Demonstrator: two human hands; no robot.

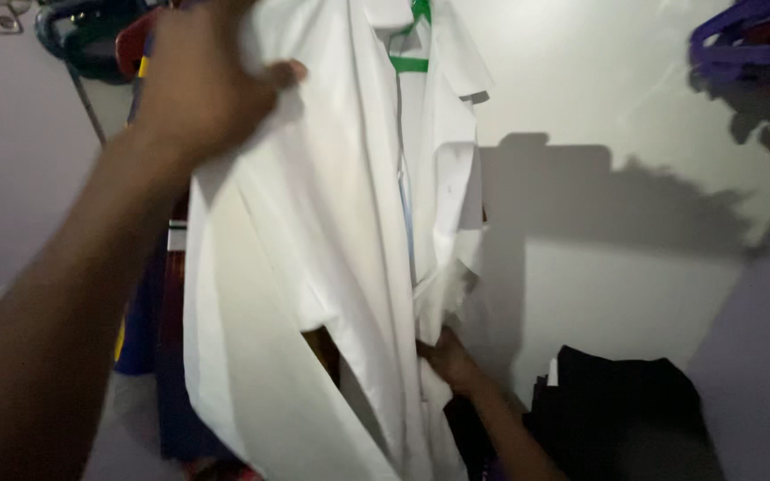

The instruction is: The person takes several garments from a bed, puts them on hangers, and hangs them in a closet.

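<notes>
Against the far white wall [634, 107], centre of view, hangs the biggest thing here: a white shirt [314, 267] on a green hanger [413, 53], collar up top, front panels falling open w/ a dark gap low down. Behind it to the left, dark blue and red garments [149, 294] hang close, partly hidden. Low right, near the wall's foot, sits a heap of black clothing [617, 410], well apart from the shirt's hem. Top right corner: purple hangers [741, 40], blurred, throwing a shadow on the wall.

Left hand [202, 80], up high at the left shoulder of the shirt, is closed on a bunch of the white fabric, thumb pressed over it. Right hand [447, 356], low down at the shirt's right front edge, pinches the cloth there; fingers mostly hidden by fabric, but the grip looks closed on the edge.

Step in hand, as I judge it: shirt being handled on its hanger, top held steady, lower front drawn out. Next move prob. needs both grips kept firm so the cloth doesn't slip off the hanger.
</notes>
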